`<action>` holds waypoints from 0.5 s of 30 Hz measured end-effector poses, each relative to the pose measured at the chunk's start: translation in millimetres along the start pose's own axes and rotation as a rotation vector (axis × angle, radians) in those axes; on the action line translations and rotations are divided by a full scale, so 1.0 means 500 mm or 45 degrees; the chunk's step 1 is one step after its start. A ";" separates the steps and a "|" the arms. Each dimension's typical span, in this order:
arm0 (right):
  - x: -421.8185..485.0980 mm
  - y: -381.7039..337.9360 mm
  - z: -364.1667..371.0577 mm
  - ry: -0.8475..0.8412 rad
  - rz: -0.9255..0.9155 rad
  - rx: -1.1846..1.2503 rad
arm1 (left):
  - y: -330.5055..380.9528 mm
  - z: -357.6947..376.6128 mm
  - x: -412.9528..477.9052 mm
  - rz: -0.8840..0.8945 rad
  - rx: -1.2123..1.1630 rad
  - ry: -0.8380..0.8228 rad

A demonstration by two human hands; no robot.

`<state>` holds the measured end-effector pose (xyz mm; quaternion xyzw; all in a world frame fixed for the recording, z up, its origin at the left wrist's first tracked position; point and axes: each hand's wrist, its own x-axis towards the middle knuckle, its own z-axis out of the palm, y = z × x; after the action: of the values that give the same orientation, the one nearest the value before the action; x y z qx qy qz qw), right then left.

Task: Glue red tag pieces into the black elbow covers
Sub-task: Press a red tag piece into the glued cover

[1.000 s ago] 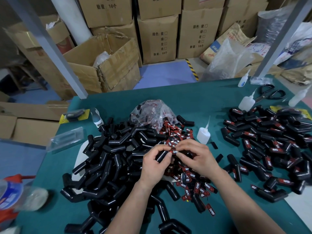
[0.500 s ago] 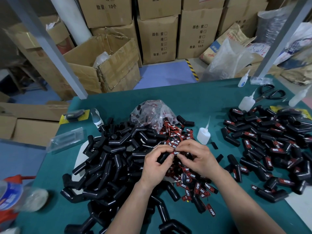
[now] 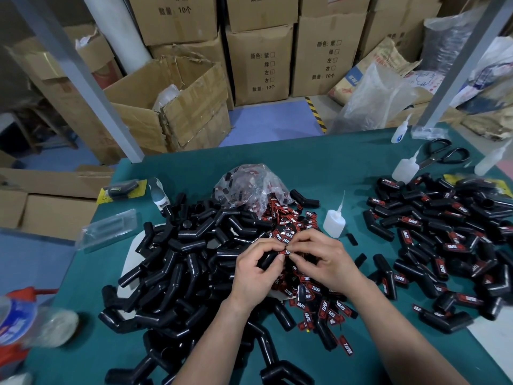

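Observation:
My left hand [image 3: 256, 272] grips a black elbow cover [image 3: 267, 259] over the middle of the green table [image 3: 327, 168]. My right hand [image 3: 323, 258] pinches a red tag [image 3: 286, 252] marked TAPER and holds it against that cover. A heap of untagged black covers [image 3: 177, 262] lies to the left. Loose red tags [image 3: 319, 304] are scattered under and in front of my hands. Covers with red tags on them [image 3: 449, 240] are piled at the right. A small white glue bottle [image 3: 334, 222] stands just beyond my right hand.
A clear bag of tags [image 3: 249, 187] sits behind the pile. More glue bottles [image 3: 405, 168] and black scissors [image 3: 441, 154] lie at the far right. A water bottle [image 3: 30, 323] lies at the left edge. Cardboard boxes [image 3: 261, 65] stand beyond the table.
My hands have stayed nearly in place, and the fingers have shifted slightly while pressing the tag to the cover.

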<state>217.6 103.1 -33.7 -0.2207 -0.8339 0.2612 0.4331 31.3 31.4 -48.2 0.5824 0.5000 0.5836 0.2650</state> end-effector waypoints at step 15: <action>0.003 -0.013 0.000 0.075 0.099 0.098 | 0.013 -0.004 -0.001 -0.053 -0.099 0.047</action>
<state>216.0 98.9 -28.6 -0.2436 -0.8011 0.3031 0.4551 31.2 27.9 -42.2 0.5502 0.4938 0.6076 0.2903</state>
